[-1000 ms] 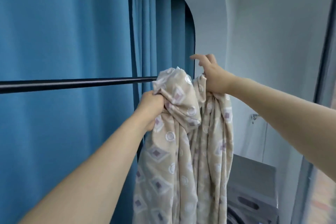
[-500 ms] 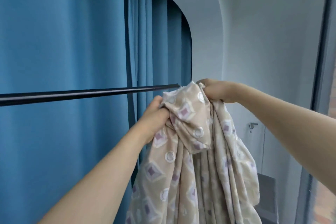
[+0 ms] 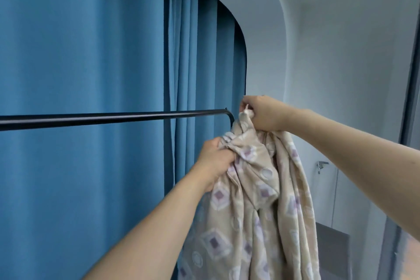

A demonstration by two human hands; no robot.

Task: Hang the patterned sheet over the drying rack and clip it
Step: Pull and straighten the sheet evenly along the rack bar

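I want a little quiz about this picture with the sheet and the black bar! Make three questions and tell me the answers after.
1. True or false: the sheet already hangs spread out along the bar.
2. Which hand grips the sheet higher up? A) left hand B) right hand
3. Fill in: behind the bar hangs a blue ____.

Key
1. False. The sheet is bunched up in both hands beside the bar's bent end, and most of the bar is bare.
2. B. The right hand holds the top of the bundle near bar height; the left hand grips it lower.
3. Curtain.
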